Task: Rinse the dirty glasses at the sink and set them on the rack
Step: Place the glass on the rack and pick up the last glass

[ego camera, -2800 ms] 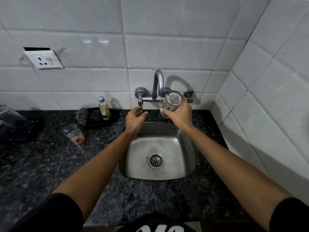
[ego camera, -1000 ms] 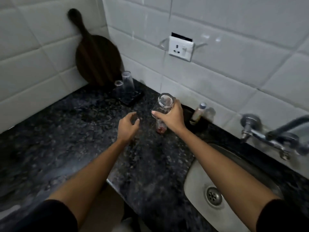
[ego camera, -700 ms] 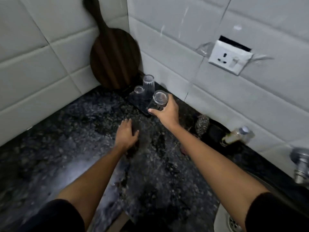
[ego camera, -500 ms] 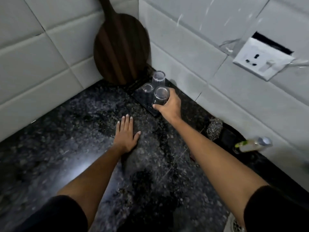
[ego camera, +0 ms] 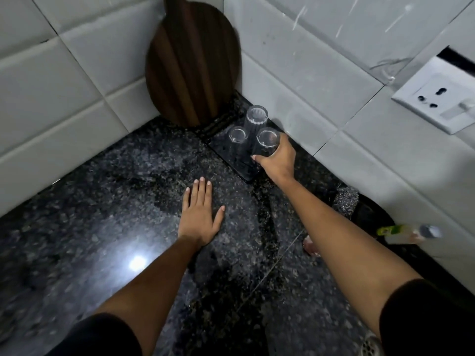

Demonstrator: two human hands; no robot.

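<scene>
Change since half a second ago: right hand (ego camera: 279,160) has lowered its glass (ego camera: 266,142) onto the rack (ego camera: 239,163); left hand (ego camera: 199,214) stays flat on the worktop (ego camera: 102,227).
Head view, right hand: fingers closed around the upside-down glass, thumb on its near side; whether the glass rim already touches the rack I cannot tell.
Head view, left hand: open, palm down, fingers together, pressed on the dark speckled worktop near the rack's front edge, holding nothing.
Rack: dark flat tray in the worktop's far corner, where the two tiled walls meet.
Other glasses: a tall glass (ego camera: 255,118) at the back and a short glass (ego camera: 237,136) just left of the held one, both inverted on the rack.
Behind the rack: round wooden board (ego camera: 191,62) leaning in the corner.
Right edge: scrubber (ego camera: 345,201) and small bottle (ego camera: 403,233) along the back wall; wall socket (ego camera: 437,98) above.
Bottom right corner: sink drain (ego camera: 370,346), partly in view.
</scene>
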